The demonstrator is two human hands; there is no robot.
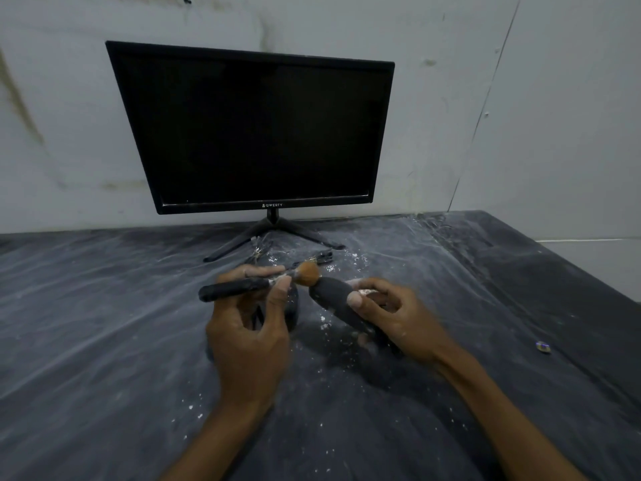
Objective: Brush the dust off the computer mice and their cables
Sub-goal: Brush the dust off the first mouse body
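Two hands busy: our left hand [248, 328] pinches the brush [258, 281], our right hand [388, 312] curls round the mouse [333, 296], light and smooth, best held by its sides.

- I have one view only, from the head-worn camera, so no second view shares the scene.
- It looks forward and down over a dusty dark table [104, 341], close above it.
- It faces a wall [451, 116], with a monitor [256, 133] roughly centred.
- Wide-angle lens: the wall's lines lean outward.
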